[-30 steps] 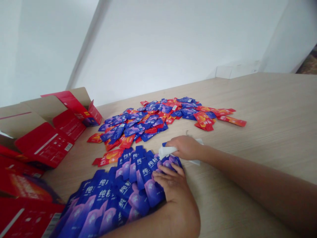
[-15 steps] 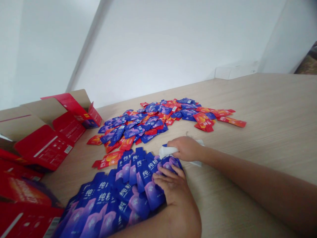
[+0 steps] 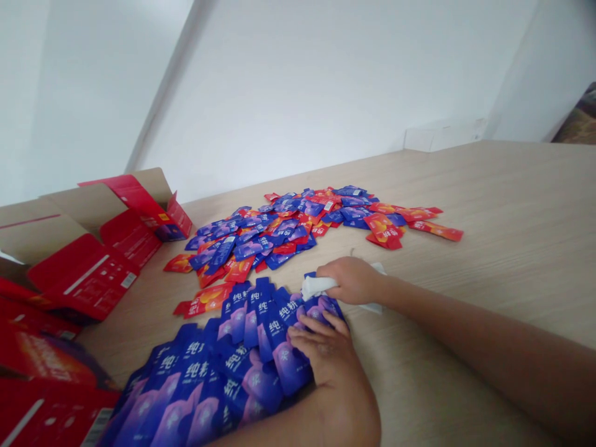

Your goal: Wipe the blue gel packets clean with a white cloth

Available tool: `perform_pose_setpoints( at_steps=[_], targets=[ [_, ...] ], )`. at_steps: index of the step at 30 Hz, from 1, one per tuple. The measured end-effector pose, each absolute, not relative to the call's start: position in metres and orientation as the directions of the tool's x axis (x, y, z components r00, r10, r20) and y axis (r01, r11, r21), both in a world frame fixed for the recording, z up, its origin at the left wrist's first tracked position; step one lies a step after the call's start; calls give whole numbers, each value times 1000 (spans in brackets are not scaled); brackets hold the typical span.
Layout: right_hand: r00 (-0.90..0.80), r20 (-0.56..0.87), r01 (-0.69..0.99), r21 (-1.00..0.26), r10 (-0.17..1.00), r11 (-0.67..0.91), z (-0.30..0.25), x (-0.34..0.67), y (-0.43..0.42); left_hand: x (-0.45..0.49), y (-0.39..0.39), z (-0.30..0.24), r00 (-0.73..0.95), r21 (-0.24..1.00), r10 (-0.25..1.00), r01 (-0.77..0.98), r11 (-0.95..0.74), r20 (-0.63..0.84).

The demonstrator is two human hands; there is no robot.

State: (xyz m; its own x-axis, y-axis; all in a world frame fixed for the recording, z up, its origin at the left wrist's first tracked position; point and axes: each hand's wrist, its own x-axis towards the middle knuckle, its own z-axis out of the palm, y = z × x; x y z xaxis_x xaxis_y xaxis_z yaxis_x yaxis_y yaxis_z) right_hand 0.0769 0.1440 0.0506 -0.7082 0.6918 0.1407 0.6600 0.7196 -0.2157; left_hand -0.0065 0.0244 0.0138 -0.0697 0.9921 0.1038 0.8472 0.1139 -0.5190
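Note:
Blue-and-purple sachets [image 3: 200, 372] lie in overlapping rows at the near left of the table. My left hand [image 3: 326, 351] rests on the right end of these rows, its fingers spread over the topmost sachet. Just beyond it, my right hand [image 3: 350, 280] is closed around a crumpled white tissue [image 3: 316, 285]. The tissue touches the upper part of the sachet beside my left fingers. A flat white sheet [image 3: 379, 269] shows partly from under my right wrist.
A mixed heap of red and blue sachets [image 3: 279, 230] spreads across the middle of the wooden table [image 3: 488, 248]. Red cartons with raised flaps [image 3: 93, 276] stand along the left. A white box [image 3: 444, 135] sits against the wall at the back.
My right hand and the tissue have shifted very slightly to the right over the sachet. My left hand stays on the rows.

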Motion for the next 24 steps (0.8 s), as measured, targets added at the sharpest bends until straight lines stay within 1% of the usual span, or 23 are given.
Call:
perform_pose_setpoints(
  at_steps=[2, 4, 7, 11, 14, 17, 20, 22, 24],
  targets=[
    [-757, 132, 598, -256, 640, 760, 52, 75, 140, -7, 24, 14, -66, -513, 993, 852, 107, 97],
    [-789, 93, 564, -285, 608, 775, 51, 72, 138, -7, 24, 15, -62, -517, 994, 850, 102, 94],
    [-757, 61, 615, -272, 651, 740, 45, 68, 141, -7, 23, 14, -66, -533, 993, 839, 111, 103],
    [-686, 92, 689, -238, 722, 685, 42, 71, 147, -8, 24, 14, -65, -543, 992, 832, 114, 109],
    [-687, 119, 684, -225, 717, 693, 47, 74, 145, -8, 24, 18, -64, -514, 994, 852, 99, 86],
    [-723, 148, 636, -241, 675, 733, 52, 72, 138, -8, 23, 23, -60, -498, 995, 863, 90, 78],
    [-767, 90, 599, -255, 635, 759, 51, 67, 134, -7, 22, 24, -57, -450, 994, 888, 93, 92],
    [-755, 62, 624, -240, 653, 744, 47, 65, 136, -8, 22, 22, -62, -423, 992, 900, 104, 111],
    [-711, 68, 674, -217, 700, 706, 44, 66, 141, -8, 23, 18, -73, -422, 989, 898, 121, 129]
  ],
)
